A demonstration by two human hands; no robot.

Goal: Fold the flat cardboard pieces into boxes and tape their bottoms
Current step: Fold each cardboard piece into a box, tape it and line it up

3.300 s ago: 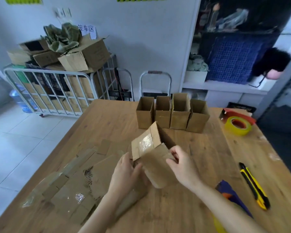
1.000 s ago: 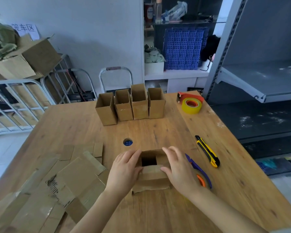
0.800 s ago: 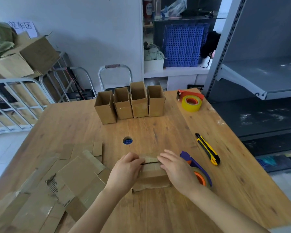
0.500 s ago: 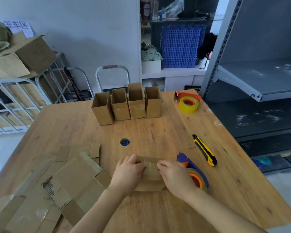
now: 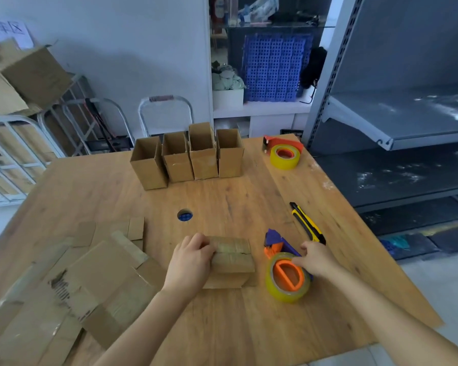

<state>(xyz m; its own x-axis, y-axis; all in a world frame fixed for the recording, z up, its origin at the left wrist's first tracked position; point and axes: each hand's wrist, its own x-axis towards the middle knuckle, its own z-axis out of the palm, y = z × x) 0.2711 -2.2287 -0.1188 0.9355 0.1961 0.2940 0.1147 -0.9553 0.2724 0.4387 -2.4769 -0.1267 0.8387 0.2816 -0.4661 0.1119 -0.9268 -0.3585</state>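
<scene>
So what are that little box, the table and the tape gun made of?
The box under the left hand looks like plain brown cardboard, matte, with a creased flap seam on top. The table seems wood: warm tone, long grain streaks, low sheen. The tape gun at the right hand looks like smooth orange and purple plastic, holding a glossy yellowish tape roll.

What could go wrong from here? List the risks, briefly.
1. Only the left hand holds the small cardboard box. The seam between its bottom flaps is untaped, so they may spring open.
2. The right hand is at the tape dispenser. Pulling it over one-handed could nudge the box.
3. The utility knife lies just beyond that hand and could get knocked.
</scene>
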